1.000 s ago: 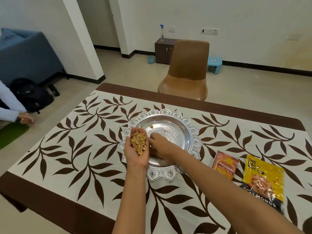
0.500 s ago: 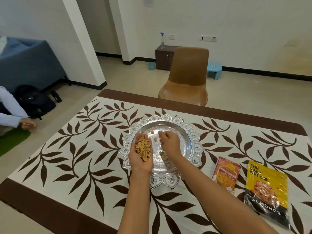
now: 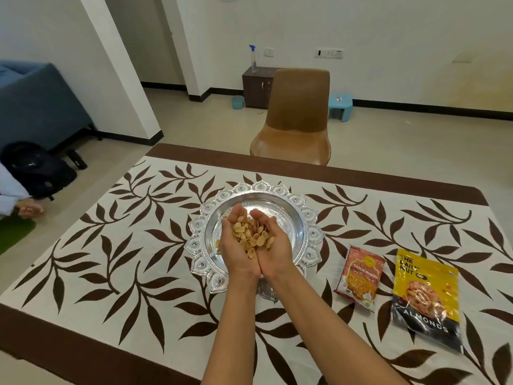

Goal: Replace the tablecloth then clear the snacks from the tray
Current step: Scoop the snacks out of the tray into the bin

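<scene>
Two bare forearms reach in from the near edge over a cream tablecloth printed with dark brown leaves (image 3: 133, 251), which covers the whole tabletop and has a plain brown border. The left hand (image 3: 236, 247) and right hand (image 3: 274, 245) are cupped side by side, palms up and touching along their inner edges. Together they hold a heap of pale tan nut shells (image 3: 251, 236), with the fingers curved gently upward around it.

The hands sit just above the near half of a round, ornate silver metal tray (image 3: 306, 218) with a scalloped rim, which rests at the middle of the table. A small yellowish piece (image 3: 218, 243) lies in the tray just left of the left hand.

To the right of the tray, two snack packs lie flat on the cloth. One is a red and orange snack packet (image 3: 359, 276), and just beside it, nearer the right edge, is a yellow and black almonds bag (image 3: 427, 298).

Beyond the far edge of the table stands a brown moulded chair (image 3: 298, 115), facing the table. Behind it, against the white wall, is a small dark wooden cabinet (image 3: 256, 86) with a clear spray bottle (image 3: 253, 58) on top, and to the right a light blue plastic stool (image 3: 340, 105).

On the floor at far left are a black backpack (image 3: 36, 168) and a blue sofa (image 3: 36, 101). Another person's hand (image 3: 29, 209) and pale sleeve show at the left edge.
</scene>
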